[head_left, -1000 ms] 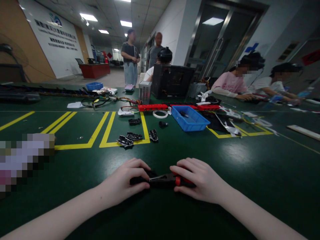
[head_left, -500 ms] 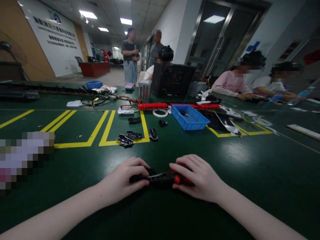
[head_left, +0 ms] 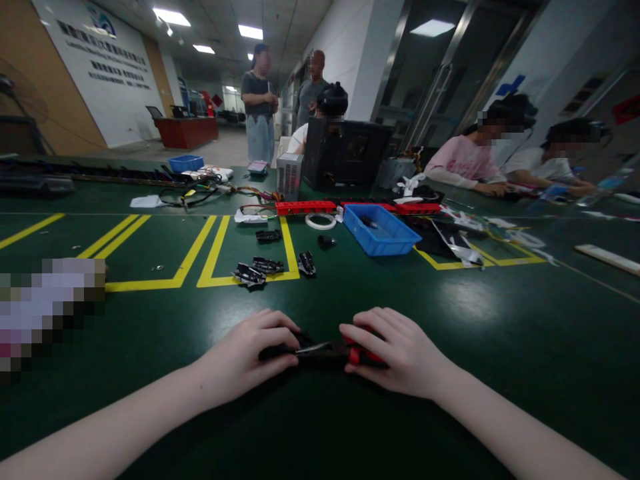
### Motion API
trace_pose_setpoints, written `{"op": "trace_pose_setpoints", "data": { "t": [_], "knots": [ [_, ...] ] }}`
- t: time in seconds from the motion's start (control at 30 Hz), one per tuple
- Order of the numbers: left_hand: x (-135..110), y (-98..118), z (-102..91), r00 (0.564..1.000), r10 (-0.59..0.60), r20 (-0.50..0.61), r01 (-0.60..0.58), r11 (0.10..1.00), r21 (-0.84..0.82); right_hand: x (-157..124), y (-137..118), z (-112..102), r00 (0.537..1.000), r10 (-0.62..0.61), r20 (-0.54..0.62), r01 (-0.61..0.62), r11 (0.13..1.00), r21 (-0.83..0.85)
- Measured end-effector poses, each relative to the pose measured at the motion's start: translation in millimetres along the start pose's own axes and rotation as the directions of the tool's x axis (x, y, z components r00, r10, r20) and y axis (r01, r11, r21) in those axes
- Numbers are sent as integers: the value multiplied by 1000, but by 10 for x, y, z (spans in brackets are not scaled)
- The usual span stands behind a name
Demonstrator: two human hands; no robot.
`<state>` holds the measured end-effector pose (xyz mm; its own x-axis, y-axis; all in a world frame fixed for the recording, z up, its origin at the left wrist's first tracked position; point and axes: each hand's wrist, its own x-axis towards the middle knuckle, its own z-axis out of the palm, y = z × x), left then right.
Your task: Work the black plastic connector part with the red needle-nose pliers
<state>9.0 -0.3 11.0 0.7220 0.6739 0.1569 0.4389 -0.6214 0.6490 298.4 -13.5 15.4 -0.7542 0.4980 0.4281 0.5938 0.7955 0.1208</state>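
Note:
Low in the middle of the view, my right hand is closed round the red handles of a pair of pliers. The dark jaws point left and meet a black part in my left hand. That hand's fingers and thumb pinch the black part, whose shape is mostly hidden by the fingers. Whether the jaws grip it or only touch it, I cannot tell. Beyond my hands several similar small black pieces lie about the yellow tape marks, beside a short black cylinder.
A blue tray with a dark item inside stands ahead to the right. Behind it are red strips, a white ring, a metal box and a black case. Co-workers sit across the green table; two people stand farther back.
The table and background have shifted slightly upward or sideways in view as my head moves. Both hands keep almost the same place and hold, with the pliers still against the black part.

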Motion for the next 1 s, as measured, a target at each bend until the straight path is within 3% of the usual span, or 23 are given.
{"op": "trace_pose_setpoints", "data": {
  "t": [0.2, 0.4, 0.83, 1.0],
  "knots": [
    [-2, 11, -9, 1000, -15, 10, 15, 1000, 7, 7, 33, -27, 996, -9, -84, 6, 1000, -29],
    [-6, 32, -14, 1000, -20, 15, 20, 1000, 11, -1, 26, -11, 997, -12, -78, 10, 1000, -30],
    [-27, 81, -18, 999, -49, -3, 49, 998, -30, 14, -43, -35, 978, -66, -199, 60, 998, -33],
    [-61, 88, -20, 990, -48, -134, 49, 999, 5, 18, -100, -25, 971, -87, -225, 100, 994, 50]
  ]
}}
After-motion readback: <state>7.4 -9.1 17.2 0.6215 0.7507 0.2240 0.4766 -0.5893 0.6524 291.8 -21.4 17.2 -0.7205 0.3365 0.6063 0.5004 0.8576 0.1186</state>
